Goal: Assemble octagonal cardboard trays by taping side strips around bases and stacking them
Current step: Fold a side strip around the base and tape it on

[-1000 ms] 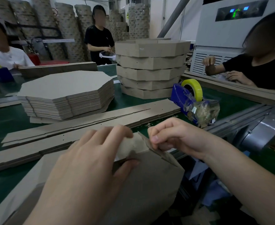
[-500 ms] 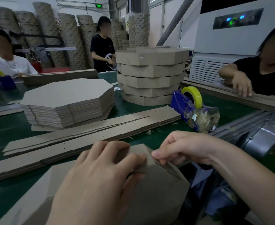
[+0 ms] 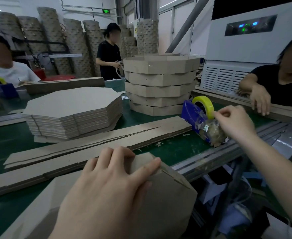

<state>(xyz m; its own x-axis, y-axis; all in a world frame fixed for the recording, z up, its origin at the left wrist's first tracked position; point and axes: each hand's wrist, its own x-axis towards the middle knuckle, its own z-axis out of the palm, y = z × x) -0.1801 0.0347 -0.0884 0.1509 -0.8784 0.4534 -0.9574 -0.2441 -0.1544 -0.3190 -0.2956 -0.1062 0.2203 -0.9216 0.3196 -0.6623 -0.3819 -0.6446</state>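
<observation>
Up close, a worker's left hand [image 3: 107,190] gripped the folded brown side strip [image 3: 141,163] against an unfinished octagonal cardboard tray [image 3: 167,207] at the near edge of the green work table [image 3: 172,150]. Just beyond lay long flat cardboard strips [image 3: 90,152]. To the right, the right hand [image 3: 235,125] pinched thumb and forefinger at the rim of a yellow roll of tape [image 3: 203,102] in its blue dispenser [image 3: 189,112]. Farther back stood a stack of flat octagonal cardboard bases [image 3: 72,107] and a stack of finished trays [image 3: 160,83]. Behind them, a person in black [image 3: 108,59] stood before tall cardboard columns [image 3: 76,47].
</observation>
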